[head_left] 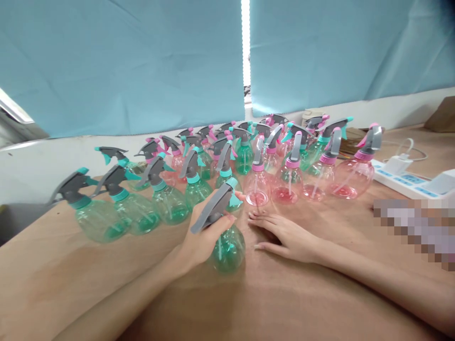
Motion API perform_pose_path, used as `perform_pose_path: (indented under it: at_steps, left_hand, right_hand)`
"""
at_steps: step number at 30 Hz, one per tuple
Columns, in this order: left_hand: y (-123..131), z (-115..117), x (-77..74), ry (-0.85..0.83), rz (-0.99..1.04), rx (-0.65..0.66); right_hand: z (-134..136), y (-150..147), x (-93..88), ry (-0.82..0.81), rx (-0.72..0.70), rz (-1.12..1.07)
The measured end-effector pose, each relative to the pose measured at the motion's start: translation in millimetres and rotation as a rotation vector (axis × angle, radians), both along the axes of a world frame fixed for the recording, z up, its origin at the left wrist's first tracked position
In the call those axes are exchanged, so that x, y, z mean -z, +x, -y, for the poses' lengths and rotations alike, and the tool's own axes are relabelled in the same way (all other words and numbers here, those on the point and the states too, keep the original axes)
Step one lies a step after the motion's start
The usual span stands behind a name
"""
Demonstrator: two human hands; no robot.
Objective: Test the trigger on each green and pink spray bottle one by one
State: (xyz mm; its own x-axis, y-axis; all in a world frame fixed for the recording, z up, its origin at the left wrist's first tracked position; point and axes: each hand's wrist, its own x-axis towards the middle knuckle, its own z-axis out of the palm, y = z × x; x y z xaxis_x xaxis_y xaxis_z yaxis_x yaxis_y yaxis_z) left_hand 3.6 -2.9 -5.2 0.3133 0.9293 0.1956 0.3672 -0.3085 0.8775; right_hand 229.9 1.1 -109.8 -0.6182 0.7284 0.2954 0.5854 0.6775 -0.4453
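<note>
My left hand (204,237) is wrapped round the neck of a green spray bottle (229,253) with a grey and turquoise trigger head. Its collar is hidden by my fingers. My right hand (284,234) rests on the table just right of that bottle, fingers stretched out and holding nothing. Behind my left hand stands a row of green spray bottles (170,203) with turquoise collars. Beyond my right hand is a row of pink spray bottles (256,187) with pink collars. Several more bottles of both colours crowd together behind these rows.
The bottles stand on a brown table (291,303). At the right lies a white power strip (405,182) with a plugged-in charger (396,163) and a cable. A blurred, pixelated patch covers something at the right edge. Blue curtains (124,66) hang behind.
</note>
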Motion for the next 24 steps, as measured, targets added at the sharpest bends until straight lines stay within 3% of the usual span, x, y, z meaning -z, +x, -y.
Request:
perform_pose_path:
  at_steps: [8, 24]
  left_hand:
    - [-0.2, -0.5, 0.2, -0.008, 0.008, 0.025]
    - [0.7, 0.3, 1.9, 0.002, -0.028, -0.057]
  right_hand:
    - [-0.2, 0.4, -0.1, 0.004, 0.001, 0.0]
    - [-0.1, 0.7, 1.1, -0.013, 0.016, 0.011]
